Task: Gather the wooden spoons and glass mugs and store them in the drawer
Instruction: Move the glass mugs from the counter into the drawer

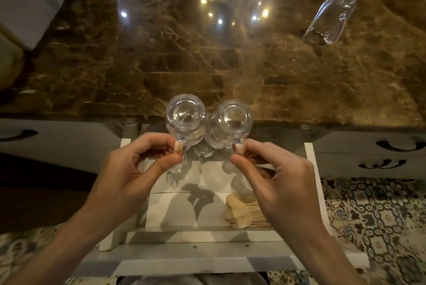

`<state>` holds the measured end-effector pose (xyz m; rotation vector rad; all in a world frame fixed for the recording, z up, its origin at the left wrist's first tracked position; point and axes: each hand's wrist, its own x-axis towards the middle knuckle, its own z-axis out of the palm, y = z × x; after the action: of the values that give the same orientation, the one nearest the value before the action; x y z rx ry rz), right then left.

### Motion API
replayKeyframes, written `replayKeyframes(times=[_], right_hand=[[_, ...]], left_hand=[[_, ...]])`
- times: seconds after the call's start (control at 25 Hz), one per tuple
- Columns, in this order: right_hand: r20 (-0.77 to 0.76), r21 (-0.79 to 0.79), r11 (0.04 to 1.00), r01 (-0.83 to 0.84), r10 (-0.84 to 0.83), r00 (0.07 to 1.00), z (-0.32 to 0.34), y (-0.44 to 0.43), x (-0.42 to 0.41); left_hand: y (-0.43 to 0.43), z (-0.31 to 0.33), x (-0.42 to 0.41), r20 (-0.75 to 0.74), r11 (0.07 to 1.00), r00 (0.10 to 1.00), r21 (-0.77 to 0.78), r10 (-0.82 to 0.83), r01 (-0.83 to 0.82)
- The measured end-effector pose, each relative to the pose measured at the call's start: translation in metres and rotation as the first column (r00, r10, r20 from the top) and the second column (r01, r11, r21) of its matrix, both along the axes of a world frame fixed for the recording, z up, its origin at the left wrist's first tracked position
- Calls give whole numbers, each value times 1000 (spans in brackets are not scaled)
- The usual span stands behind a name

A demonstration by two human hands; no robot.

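Observation:
Two clear glass mugs hang side by side above the back of the open white drawer (310,162). My left hand (136,169) pinches the handle of the left mug (185,116). My right hand (274,176) pinches the handle of the right mug (232,121). The two mugs nearly touch each other. Several wooden spoons (242,212) lie stacked in the drawer's front right corner, partly hidden under my right hand. A third glass mug (329,20) stands on the brown marble countertop (161,54) at the far right.
Shut white drawers with dark curved handles (396,145) flank the open drawer on both sides. Patterned floor tiles (378,227) show at the lower right. A white object (25,1) sits at the counter's far left corner.

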<state>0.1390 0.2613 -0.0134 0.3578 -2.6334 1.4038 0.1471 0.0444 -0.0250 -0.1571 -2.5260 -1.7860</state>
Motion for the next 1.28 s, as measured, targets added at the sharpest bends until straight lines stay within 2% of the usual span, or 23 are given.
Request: replayKeyframes(times=[0.24, 0.52, 0.6, 0.76, 1.04, 1.28], right_hand=[[112, 24, 999, -23, 20, 993, -26, -1, 33], [262, 55, 998, 0, -14, 965, -59, -5, 36], [377, 26, 998, 49, -55, 924, -68, -2, 35], [614, 37, 977, 210, -188, 767, -86, -4, 25], [666, 64, 947, 314, -275, 693, -102, -14, 11], [739, 36, 917, 397, -292, 608, -115, -30, 5]], left_hand=[[-9, -21, 26, 73, 999, 996, -2, -41, 41], [-12, -55, 31, 290, 999, 956, 40, -37, 26], [-10, -63, 30, 339, 999, 940, 50, -25, 8], [-10, -82, 26, 471, 996, 882, 78, 9, -51], [-10, -105, 22, 491, 998, 871, -36, -22, 45], [-13, -120, 22, 446, 985, 894, -140, -30, 102]])
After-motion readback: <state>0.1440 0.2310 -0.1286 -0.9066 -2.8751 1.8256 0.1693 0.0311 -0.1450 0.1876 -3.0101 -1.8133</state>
